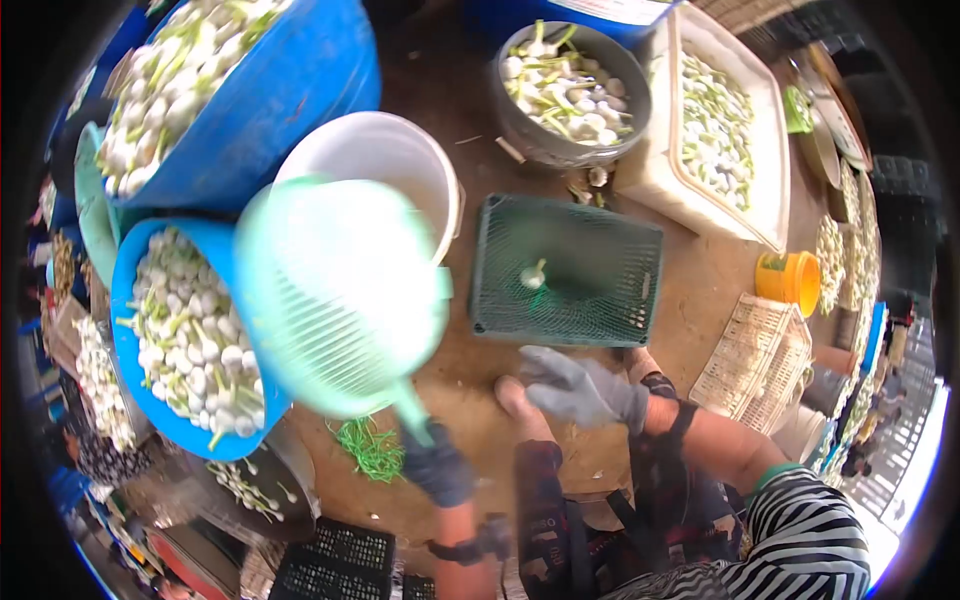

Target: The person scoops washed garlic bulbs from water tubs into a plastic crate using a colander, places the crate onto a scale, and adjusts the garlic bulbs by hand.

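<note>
A brown floor (pixel 700 275) spreads out before a person in a striped sleeve, and containers crowd it on every side. Biggest of them, at the far left, is a blue barrel (pixel 285 115), tilted and heaped with garlic bulbs and green stems. In front of it a pale green strainer (pixel 340 300), blurred and washed out by glare, is held up by its handle, covering part of the view of a white bucket; I cannot tell what, if anything, lies inside. On its left sits a blue basin (pixel 274 398) full of garlic. At the far right stands a white box (pixel 668 190), also filled with garlic, and in the middle of the floor a dark green crate (pixel 620 290). The white bucket (pixel 375 150) is between the barrel and the crate; a grey pot (pixel 560 150) of garlic stands beside the white box. Nearer on the right are a white basket (pixel 745 350) and a yellow bucket (pixel 790 280). The left hand (pixel 437 470), in a dark glove, is closed around the strainer's handle. The right hand (pixel 578 388), in a grey glove, holds nothing, its fingers loosely extended just this side of the crate. A tangle of green string (pixel 367 450) lies near the left hand. Smallest is a single garlic bulb (pixel 534 275) inside the crate.
</note>
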The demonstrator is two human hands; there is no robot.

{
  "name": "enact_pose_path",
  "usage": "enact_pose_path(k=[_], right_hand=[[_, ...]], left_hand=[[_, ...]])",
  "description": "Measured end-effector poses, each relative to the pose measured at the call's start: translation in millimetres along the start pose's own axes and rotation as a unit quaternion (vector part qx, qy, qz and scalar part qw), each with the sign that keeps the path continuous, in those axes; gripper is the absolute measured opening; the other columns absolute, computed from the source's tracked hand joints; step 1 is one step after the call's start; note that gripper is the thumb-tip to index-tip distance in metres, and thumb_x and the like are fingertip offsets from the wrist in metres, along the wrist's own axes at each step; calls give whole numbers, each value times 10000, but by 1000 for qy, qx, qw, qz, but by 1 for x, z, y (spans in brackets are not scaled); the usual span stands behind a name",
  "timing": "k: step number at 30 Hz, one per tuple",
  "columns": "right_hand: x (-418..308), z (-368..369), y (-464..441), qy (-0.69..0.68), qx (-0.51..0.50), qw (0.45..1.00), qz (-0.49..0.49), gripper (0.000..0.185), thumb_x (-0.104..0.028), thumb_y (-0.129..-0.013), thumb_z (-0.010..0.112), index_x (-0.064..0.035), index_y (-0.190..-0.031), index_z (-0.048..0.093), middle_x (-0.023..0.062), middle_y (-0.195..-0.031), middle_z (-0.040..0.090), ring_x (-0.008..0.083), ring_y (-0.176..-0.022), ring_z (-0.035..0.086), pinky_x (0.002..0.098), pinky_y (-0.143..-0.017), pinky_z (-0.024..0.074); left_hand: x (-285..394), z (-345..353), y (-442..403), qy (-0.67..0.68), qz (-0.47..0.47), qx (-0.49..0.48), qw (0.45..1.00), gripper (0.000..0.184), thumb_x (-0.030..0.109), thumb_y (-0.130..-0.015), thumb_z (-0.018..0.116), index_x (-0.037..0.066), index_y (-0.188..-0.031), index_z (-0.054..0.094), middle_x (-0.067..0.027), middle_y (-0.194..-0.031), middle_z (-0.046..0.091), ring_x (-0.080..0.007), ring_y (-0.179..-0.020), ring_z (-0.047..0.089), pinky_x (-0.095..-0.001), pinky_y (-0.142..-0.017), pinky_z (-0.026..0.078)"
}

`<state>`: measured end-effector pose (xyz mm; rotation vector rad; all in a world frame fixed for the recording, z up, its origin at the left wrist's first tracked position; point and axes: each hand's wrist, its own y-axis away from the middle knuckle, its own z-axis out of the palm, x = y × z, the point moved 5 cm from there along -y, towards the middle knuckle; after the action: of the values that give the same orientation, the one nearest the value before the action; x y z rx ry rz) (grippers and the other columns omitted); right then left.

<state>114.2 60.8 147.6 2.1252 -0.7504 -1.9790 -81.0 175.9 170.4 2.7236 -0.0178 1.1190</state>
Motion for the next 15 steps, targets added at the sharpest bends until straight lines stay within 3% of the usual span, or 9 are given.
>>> enact_pose_path(k=[3, 4, 6, 9, 10, 12, 14, 15], right_hand=[[-36, -28, -1, -21, 6, 993, 112, 664, -406, -812, 625, 41, -1260, 426, 225, -1013, 604, 278, -961, 597, 353, -812, 464], [-38, -42, -3, -20, 31, 990, 136, 643, -382, -816, 626, 32, -1264, 424, 194, -996, 602, 242, -931, 590, 333, -796, 463], [-31, -85, -13, 16, 141, 978, 151, 540, -270, -844, 607, -23, -1286, 420, 73, -944, 591, 121, -824, 561, 268, -732, 463], [-4, -153, -39, -58, 194, 973, 108, 382, -303, -834, 597, 27, -1019, 550, 58, -780, 591, 131, -675, 536, 278, -614, 449], [2, -177, -52, -34, 153, 984, 89, 440, -355, -831, 619, 48, -995, 549, 106, -791, 613, 198, -679, 582, 307, -633, 463], [-7, -227, -66, -241, 196, 932, 186, 198, -184, -848, 577, 9, -806, 560, 17, -676, 567, 107, -560, 508, 265, -529, 411], [7, -277, -86, -355, 216, 895, 165, 165, -149, -842, 547, -7, -760, 554, 40, -662, 579, 126, -548, 544, 278, -514, 433], [12, -312, -95, -154, 209, 965, 43, 194, -168, -831, 535, 17, -781, 561, 61, -676, 586, 119, -540, 549, 248, -487, 435]], left_hand=[[28, 89, 48, -31, 208, -198, 957, 276, 284, -837, 586, 53, -985, 600, -77, -713, 634, -221, -643, 640, -301, -568, 517], [92, 106, 47, -336, 67, -278, 897, 268, 265, -800, 602, 68, -981, 604, -72, -709, 632, -280, -630, 634, -351, -520, 509], [130, 141, 51, -246, 153, -257, 922, 294, 244, -766, 640, 73, -1001, 601, -74, -702, 628, -295, -614, 620, -401, -526, 499], [162, 190, 61, -77, 368, -170, 911, 350, 202, -739, 670, 55, -1046, 590, -88, -721, 627, -308, -594, 605, -448, -532, 484], [164, 211, 62, -77, 366, -200, 905, 435, 226, -735, 683, 49, -1109, 549, -118, -760, 629, -317, -642, 619, -438, -559, 490], [210, 250, 54, -79, 354, -266, 893, 612, 272, -727, 710, 36, -1236, 466, -176, -839, 633, -336, -737, 647, -419, -613, 502], [257, 274, 48, -7, 340, -385, 858, 587, 247, -738, 711, 34, -1234, 481, -164, -932, 633, -294, -789, 647, -371, -650, 505], [269, 289, 35, 34, 331, -424, 842, 554, 225, -754, 701, 33, -1229, 490, -151, -976, 631, -269, -821, 642, -348, -680, 504]])
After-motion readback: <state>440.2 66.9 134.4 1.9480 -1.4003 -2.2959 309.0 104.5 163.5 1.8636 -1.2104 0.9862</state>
